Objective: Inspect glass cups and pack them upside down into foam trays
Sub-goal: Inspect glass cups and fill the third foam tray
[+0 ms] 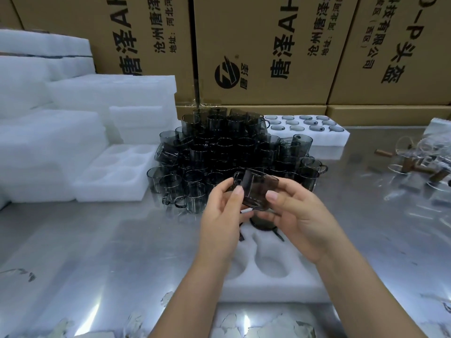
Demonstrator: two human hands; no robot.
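Note:
Both hands hold one smoky dark glass cup in the air, tilted on its side, above a white foam tray. My left hand pinches the cup by its handle side with thumb and fingers. My right hand grips the opposite side, thumb on the wall. Under the hands, at the tray's far end, a packed dark cup sits in a pocket; the nearer pockets are bare. Behind the hands rises a pile of several dark glass cups stacked on the steel table.
An empty foam tray lies left of the pile, beside tall stacks of white foam. A filled tray sits at the back right. Clear glass pieces with wooden handles lie at the right. Cardboard cartons wall off the back.

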